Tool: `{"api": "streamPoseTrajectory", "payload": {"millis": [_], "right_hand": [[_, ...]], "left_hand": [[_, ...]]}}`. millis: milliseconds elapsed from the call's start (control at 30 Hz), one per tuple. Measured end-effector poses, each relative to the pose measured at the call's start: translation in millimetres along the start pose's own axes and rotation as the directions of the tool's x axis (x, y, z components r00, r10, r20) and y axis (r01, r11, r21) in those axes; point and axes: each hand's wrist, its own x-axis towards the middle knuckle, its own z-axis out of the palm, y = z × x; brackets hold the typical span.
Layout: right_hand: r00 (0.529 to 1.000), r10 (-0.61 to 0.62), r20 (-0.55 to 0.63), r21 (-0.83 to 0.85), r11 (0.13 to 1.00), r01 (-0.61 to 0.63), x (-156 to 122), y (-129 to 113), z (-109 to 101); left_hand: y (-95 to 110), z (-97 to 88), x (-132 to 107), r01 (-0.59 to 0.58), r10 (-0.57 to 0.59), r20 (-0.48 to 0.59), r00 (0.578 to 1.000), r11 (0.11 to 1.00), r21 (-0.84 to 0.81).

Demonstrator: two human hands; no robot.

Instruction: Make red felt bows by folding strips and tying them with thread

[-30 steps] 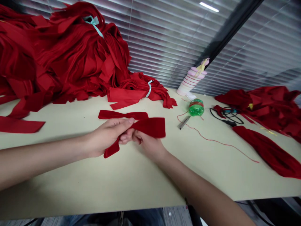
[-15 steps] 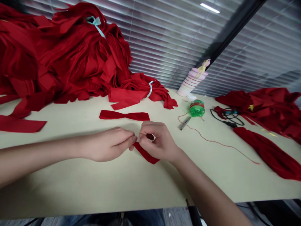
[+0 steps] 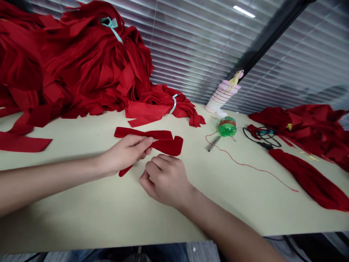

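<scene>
In the head view, the left hand pinches a dark red velvet ribbon between thumb and fingers, above the pale table. One end of this ribbon spreads out to the right with a curled edge; a short part shows below the hand. The right hand is curled nearly closed just beside it, nearer the person; whether its fingers hold anything cannot be told.

A second red ribbon piece, narrowed at its middle, lies on the table behind the left hand, partly covered by it.

Farther right stands a clear green plastic holder, like a bottle base, with red thread wound around it; its inside cannot be made out. A loose red thread trails across the table, passing a small grey tool. Behind is a white-and-pink cylinder circled by red thread, with a yellow strip at its top; whether it is hollow is unclear.

To the left rises a large heap of red ribbons, a light-blue tie around part of it.
</scene>
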Motion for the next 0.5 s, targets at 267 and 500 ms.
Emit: {"api": "streamPoseTrajectory", "payload": {"millis": [267, 500], "right_hand": [[0.838, 0.374, 0.398, 0.479, 0.694, -0.537, 7, 24, 5], [0.846, 0.436, 0.305, 0.898, 0.165, -0.409, 12, 19, 7]], "left_hand": [[1, -0.7, -1, -0.014, 0.017, 0.038, 0.999, 0.997, -0.081], [12, -0.3, -10, -0.216, 0.247, -0.056, 0.967, 0.922, 0.320]]}}
